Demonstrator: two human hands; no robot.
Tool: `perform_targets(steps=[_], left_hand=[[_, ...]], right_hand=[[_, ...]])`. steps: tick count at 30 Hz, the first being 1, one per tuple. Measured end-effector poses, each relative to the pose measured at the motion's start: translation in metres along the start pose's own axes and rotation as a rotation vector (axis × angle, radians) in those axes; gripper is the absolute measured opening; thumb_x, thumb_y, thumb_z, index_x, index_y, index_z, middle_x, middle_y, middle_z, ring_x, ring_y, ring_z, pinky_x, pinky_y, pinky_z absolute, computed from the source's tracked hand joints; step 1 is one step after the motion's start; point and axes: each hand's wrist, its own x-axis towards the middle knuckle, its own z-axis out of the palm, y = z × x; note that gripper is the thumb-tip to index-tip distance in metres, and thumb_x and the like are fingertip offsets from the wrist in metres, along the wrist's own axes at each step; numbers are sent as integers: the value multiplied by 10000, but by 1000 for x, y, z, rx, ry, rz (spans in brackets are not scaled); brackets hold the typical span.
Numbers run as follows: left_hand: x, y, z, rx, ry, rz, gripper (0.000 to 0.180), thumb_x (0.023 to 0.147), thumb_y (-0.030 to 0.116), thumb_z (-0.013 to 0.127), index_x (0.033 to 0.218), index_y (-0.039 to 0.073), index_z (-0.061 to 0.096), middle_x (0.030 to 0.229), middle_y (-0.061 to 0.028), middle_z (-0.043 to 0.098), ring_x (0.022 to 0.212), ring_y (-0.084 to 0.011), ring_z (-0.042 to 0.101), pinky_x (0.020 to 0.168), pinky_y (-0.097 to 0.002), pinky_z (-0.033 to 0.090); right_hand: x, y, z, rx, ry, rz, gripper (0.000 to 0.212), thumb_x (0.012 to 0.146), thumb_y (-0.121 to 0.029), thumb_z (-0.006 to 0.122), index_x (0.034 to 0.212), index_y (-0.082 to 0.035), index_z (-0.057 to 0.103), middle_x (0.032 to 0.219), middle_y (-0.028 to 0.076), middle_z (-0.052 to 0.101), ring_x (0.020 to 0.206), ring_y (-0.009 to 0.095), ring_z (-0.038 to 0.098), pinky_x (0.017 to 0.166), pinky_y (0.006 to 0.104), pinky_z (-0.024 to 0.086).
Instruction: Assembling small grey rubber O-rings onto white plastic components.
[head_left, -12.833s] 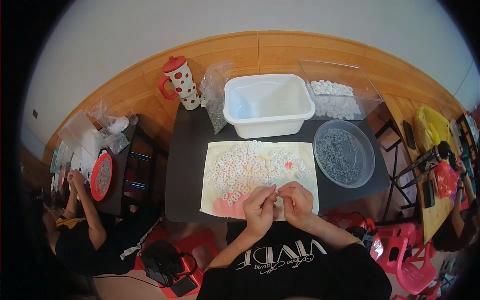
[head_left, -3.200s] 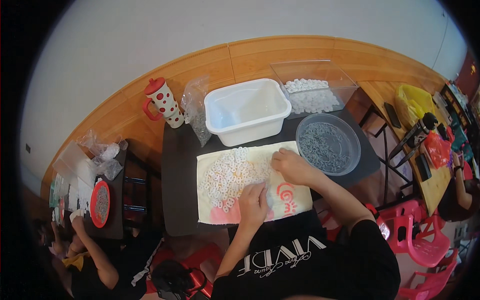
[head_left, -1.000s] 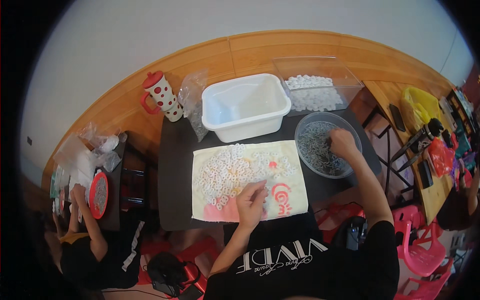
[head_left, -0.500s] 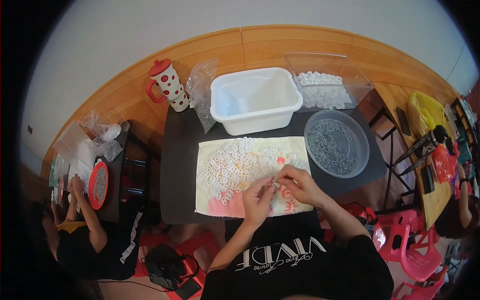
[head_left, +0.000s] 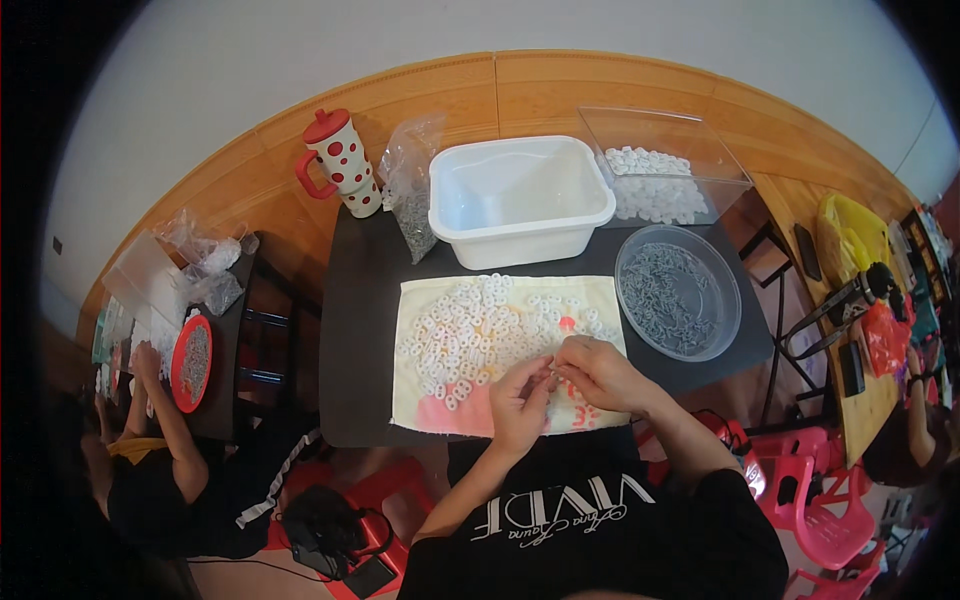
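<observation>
Over a cream cloth with pink print, my two hands meet at the fingertips. My left hand is closed in a pinch around a small white plastic piece, mostly covered by the fingers. My right hand presses its thumb and fingers together against the same spot; whatever it holds is too small to make out. Left of the hands lies a spread of white two-holed oval plastic pieces on the cloth. To the right, a round clear dish contains many grey screws.
A white tub stands behind the cloth. Left of it are a bag of grey hardware and a red-dotted tumbler. A clear bin with white pieces stands back right. At the left, another person works beside a red tray.
My fingertips have drawn closer together, and the white piece that showed between them is now mostly covered. The view has shifted slightly.
</observation>
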Motion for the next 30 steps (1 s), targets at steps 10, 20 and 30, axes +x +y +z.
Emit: perform_targets(steps=[10,20,30], left_hand=[[0,3,0,-24,11,-29,238,893,-42,624,1130,-32,642,899,-44,649,799,-87,611,727,-218,495],[-1,4,0,-25,35,-42,231,893,-21,637,1123,-47,639,893,-50,650,786,-85,608,716,-218,493],[-2,1,-1,-57,49,-9,220,895,-26,627,1114,-42,644,912,-54,652,787,-86,613,690,-216,492]], right_hand=[[-5,3,-1,161,-2,111,125,871,-51,614,989,-10,619,873,171,617,821,341,614,720,385,484],[5,-13,-9,56,69,-58,242,788,77,635,1020,9,619,885,116,605,823,283,603,706,348,484],[0,-3,-8,104,192,-13,220,810,65,628,1019,-1,609,885,124,598,803,269,602,702,342,479]])
